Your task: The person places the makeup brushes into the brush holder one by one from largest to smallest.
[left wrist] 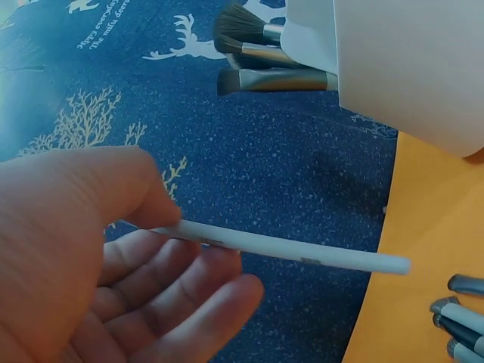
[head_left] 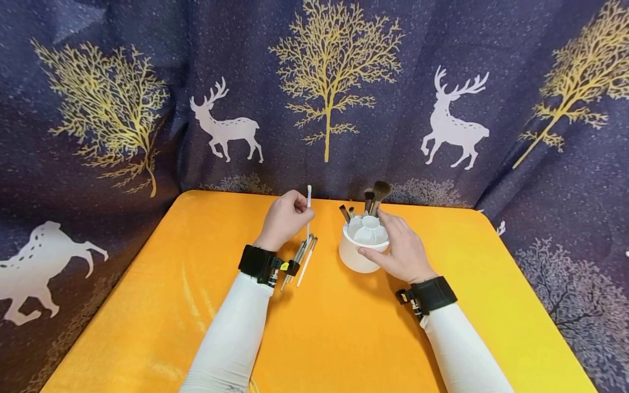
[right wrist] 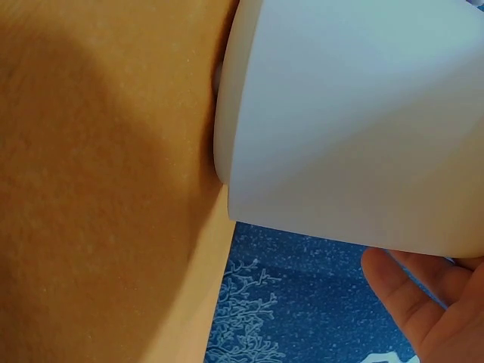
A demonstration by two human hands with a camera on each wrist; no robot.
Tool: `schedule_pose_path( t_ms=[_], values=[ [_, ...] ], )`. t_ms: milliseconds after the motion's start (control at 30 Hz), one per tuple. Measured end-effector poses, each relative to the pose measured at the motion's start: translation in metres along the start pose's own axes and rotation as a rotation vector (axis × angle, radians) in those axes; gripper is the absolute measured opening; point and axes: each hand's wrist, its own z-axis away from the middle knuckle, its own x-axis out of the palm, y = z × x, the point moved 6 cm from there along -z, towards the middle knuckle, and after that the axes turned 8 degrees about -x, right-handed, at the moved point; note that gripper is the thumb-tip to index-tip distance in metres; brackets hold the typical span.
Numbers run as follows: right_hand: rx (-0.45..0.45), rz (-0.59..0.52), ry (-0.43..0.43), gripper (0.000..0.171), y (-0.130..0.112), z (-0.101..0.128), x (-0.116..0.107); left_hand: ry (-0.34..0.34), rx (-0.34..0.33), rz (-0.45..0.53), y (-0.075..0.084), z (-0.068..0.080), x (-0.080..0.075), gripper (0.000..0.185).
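Observation:
My left hand (head_left: 285, 218) pinches a thin white-handled brush (head_left: 308, 210) and holds it upright above the orange table (head_left: 196, 305). In the left wrist view the white handle (left wrist: 302, 253) runs between my thumb and fingers (left wrist: 151, 302). My right hand (head_left: 400, 248) grips the side of a white round brush holder (head_left: 361, 245), whose wall (right wrist: 355, 121) fills the right wrist view. Several brushes with dark bristles (head_left: 375, 196) stand in the holder. More brushes (head_left: 301, 256) lie flat on the table beside my left wrist.
A dark blue curtain (head_left: 442, 65) printed with gold trees and white deer hangs behind and around the table. The table's far edge runs just behind the holder; its rounded right corner (head_left: 484, 218) is near my right hand.

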Motion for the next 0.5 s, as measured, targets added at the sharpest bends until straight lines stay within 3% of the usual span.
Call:
schedule_pose_path(
  t_ms=[500],
  values=[
    [0.014,-0.009,-0.017,0.105,0.000,0.001,0.000,0.114,0.092,0.193,0.016,0.002,-0.005,0.010]
  ],
)
